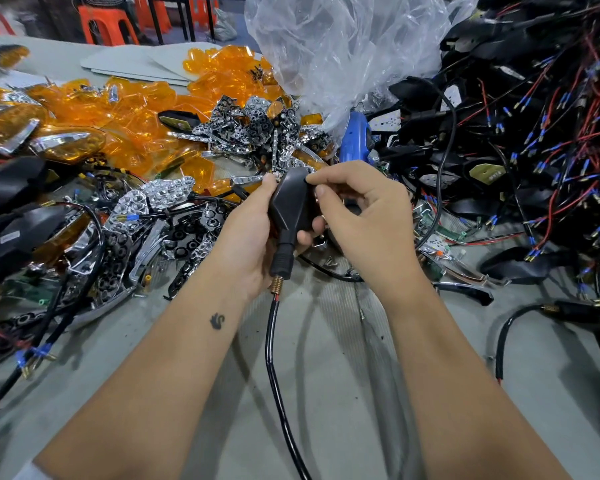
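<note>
the black indicator housing [289, 199] already has its stem and cable [274, 358] fitted, so the wiring looks done. closing it up seems to remain: the blue screwdriver [355, 136] lies unused toward the desk's [343, 393] far edge, beside heaps of orange lenses [136, 109] and chrome reflectors [257, 126]. the left hand [246, 237] wraps the housing's lower body, holding it above the desk's middle. the right hand [364, 216], fingers curled, pinches at its upper back; whether it holds a screw cannot be told.
</note>
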The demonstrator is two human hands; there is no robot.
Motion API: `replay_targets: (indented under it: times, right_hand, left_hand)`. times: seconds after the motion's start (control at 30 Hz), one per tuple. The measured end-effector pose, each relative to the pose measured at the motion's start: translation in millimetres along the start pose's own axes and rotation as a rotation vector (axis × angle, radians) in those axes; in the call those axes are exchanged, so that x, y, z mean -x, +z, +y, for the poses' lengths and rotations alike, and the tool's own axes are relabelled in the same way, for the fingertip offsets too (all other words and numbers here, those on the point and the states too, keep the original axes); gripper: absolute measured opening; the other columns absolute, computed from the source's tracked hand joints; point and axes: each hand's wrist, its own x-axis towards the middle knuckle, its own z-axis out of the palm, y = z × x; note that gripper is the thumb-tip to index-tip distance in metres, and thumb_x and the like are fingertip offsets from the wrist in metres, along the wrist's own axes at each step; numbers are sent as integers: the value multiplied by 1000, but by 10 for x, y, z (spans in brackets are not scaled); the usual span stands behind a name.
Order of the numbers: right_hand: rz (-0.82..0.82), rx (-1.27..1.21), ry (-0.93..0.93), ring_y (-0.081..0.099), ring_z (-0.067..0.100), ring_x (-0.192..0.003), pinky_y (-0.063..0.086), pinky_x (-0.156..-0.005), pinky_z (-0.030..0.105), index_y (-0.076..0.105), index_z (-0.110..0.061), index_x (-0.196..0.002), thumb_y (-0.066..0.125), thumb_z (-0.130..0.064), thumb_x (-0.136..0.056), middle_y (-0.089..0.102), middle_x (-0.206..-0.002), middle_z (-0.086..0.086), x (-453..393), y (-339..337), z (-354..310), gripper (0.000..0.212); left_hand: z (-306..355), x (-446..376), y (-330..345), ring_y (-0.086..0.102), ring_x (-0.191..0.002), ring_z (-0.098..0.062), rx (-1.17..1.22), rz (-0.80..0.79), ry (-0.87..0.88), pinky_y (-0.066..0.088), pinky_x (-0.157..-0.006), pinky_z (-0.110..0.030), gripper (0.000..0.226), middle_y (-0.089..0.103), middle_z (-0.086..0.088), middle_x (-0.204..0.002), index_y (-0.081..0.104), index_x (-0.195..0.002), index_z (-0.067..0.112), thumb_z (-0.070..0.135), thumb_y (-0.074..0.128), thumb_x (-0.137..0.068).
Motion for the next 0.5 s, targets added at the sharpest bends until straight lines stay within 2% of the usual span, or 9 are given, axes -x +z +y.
replay_targets:
  times: [0.07,0.17,0.2,0.27,0.33,0.37,0.43,0.5]
  right_hand:
    - [-2,-54,29,63,15,-59,56,-63,31,72,-12,-94,58,3,-92,64,-84,7,1,12,0,20]
    - [-13,-58,8,62,15,-72,55,-66,28,72,-11,-97,65,-5,-90,66,-88,5,23,63,0,11]
    - [-22,-25,-24,62,14,-76,55,-68,29,72,-9,-98,67,-7,-89,67,-91,5,31,84,-2,10]
    - [-47,48,-104,64,16,-85,55,-78,33,72,-5,-96,66,-7,-86,67,-96,5,47,115,2,12]
    - [-59,40,-117,64,17,-97,53,-84,27,73,-4,-98,62,-6,-85,66,-103,4,47,131,11,17]
    - [-64,10,-91,63,17,-102,53,-86,27,73,-5,-102,60,-7,-85,65,-106,3,44,136,10,21]
    - [-86,-5,-63,62,16,-106,53,-93,39,72,-5,-110,61,-10,-86,64,-112,0,49,148,17,26]
    - [-114,59,-92,59,11,-110,49,-98,37,69,-6,-115,62,-14,-88,62,-115,-2,68,162,26,29]
  left_hand:
    - [-5,-19,-20,61,-52,-18,8,0,2,46,-37,-19,45,70,-11,-74,61,-116,4,44,45,-103]
    - [-9,-32,-32,64,-61,-14,-25,-32,54,50,-45,-20,45,72,-6,-81,71,-103,11,52,54,-94]
    - [-5,-28,-34,64,-64,-12,-52,-55,77,51,-50,-20,39,72,-2,-80,76,-93,15,50,61,-86]
    - [10,-7,-45,63,-66,-10,-78,-89,108,51,-62,-23,18,69,2,-75,76,-76,19,34,68,-80]
    - [23,0,-55,60,-58,-7,-67,-104,131,49,-61,-22,8,65,4,-68,69,-82,15,18,63,-86]
    - [27,0,-53,59,-54,-6,-65,-99,149,48,-57,-20,6,64,5,-65,65,-86,13,14,60,-89]
    - [29,-2,-39,61,-56,-10,-56,-66,178,49,-59,-25,2,63,1,-67,63,-87,11,11,62,-85]
    - [31,-11,-39,65,-62,-14,-27,-26,181,55,-61,-28,5,65,-3,-71,65,-87,10,10,65,-82]
